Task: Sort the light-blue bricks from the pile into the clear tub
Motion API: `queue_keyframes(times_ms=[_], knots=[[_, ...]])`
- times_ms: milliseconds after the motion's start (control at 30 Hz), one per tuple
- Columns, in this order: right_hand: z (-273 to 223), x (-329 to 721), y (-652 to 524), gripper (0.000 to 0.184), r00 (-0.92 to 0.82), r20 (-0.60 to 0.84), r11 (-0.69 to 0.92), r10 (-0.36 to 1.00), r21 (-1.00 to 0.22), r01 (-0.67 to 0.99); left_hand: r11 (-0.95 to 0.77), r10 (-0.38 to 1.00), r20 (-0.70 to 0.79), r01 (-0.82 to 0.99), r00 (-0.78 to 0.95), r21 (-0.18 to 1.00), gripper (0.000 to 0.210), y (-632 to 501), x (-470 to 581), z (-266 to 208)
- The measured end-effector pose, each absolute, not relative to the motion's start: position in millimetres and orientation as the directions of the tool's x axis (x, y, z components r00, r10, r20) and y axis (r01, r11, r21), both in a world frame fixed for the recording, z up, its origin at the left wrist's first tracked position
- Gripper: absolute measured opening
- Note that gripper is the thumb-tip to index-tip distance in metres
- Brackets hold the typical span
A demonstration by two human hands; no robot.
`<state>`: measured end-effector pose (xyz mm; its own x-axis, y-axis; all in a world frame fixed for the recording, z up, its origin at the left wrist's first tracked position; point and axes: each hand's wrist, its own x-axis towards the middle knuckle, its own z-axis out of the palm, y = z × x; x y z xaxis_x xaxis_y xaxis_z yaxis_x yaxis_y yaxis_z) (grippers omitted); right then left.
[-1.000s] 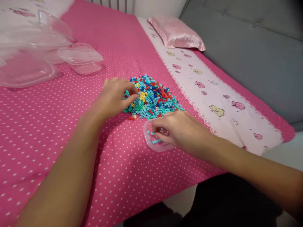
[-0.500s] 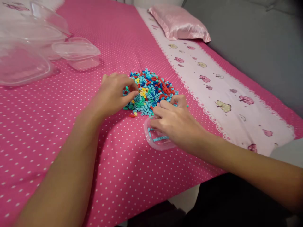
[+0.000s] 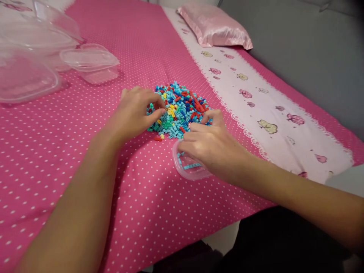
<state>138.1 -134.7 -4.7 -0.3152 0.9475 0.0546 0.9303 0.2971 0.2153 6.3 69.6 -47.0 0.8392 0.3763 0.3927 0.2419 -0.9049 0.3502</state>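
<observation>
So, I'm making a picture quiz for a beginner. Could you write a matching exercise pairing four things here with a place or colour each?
1. Left hand
2. Right hand
3. Pillow
4. Clear containers

A. Shiny pale pink
B. Partly over the small tub
C. Upper left of the picture
D. At the left side of the brick pile

Pairs: 1-D, 2-B, 3-A, 4-C

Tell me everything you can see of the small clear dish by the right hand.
The dish looks like clear plastic, with a rounded rim. It lies open on the polka-dot bedspread, just nearer than the brick pile, with light-blue bricks inside. The right hand hides its far right part; contact is unclear.
</observation>
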Motion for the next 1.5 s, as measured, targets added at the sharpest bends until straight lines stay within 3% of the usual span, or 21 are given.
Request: queue_keyframes(times_ms=[233,400,600,733,833,933,1033,1100,1167,1233,1367,1500], knots=[[-20,141,-133,0.024,-0.350,0.086,0.329,0.933,0.195,0.924,-0.907,0.372,0.382,0.243,0.846,0.345,0.025,70,7,-48],[-15,142,-133,0.019,-0.319,0.019,0.316,0.947,0.107,0.943,-0.905,0.371,0.360,0.245,0.856,0.349,0.026,70,7,-47],[-8,141,-132,0.024,-0.215,-0.066,0.219,0.974,0.050,0.974,-0.901,0.382,0.345,0.263,0.857,0.345,0.026,70,8,-46],[-9,142,-134,0.017,-0.239,-0.068,0.242,0.969,0.039,0.969,-0.900,0.386,0.333,0.272,0.860,0.340,0.025,72,8,-46],[-2,144,-141,0.023,-0.229,-0.039,0.229,0.973,0.012,0.973,-0.902,0.388,0.344,0.275,0.855,0.332,0.023,71,7,-48],[7,148,-153,0.029,-0.248,0.027,0.250,0.968,-0.130,0.960,-0.904,0.389,0.357,0.278,0.849,0.325,0.023,70,6,-48],[9,158,-166,0.032,-0.238,0.129,0.269,0.963,-0.374,0.887,-0.902,0.400,0.363,0.290,0.842,0.320,0.023,68,4,-45],[4,167,-172,0.041,-0.188,0.223,0.281,0.956,-0.526,0.803,-0.900,0.405,0.361,0.297,0.840,0.318,0.023,64,3,-41],[-5,175,-176,0.056,-0.171,0.258,0.296,0.951,-0.594,0.748,-0.901,0.401,0.349,0.295,0.847,0.319,0.023,57,3,-36],[-16,182,-177,0.066,-0.209,0.250,0.320,0.945,-0.581,0.749,-0.903,0.382,0.346,0.268,0.857,0.336,0.025,46,2,-29],[-27,193,-181,0.067,-0.358,0.223,0.421,0.907,-0.441,0.792,-0.902,0.318,0.423,0.133,0.848,0.411,0.024,19,-5,-11],[-23,207,-184,0.066,-0.398,0.202,0.446,0.895,-0.367,0.816,-0.855,0.237,0.307,0.047,0.922,0.516,0.031,1,-20,7]])
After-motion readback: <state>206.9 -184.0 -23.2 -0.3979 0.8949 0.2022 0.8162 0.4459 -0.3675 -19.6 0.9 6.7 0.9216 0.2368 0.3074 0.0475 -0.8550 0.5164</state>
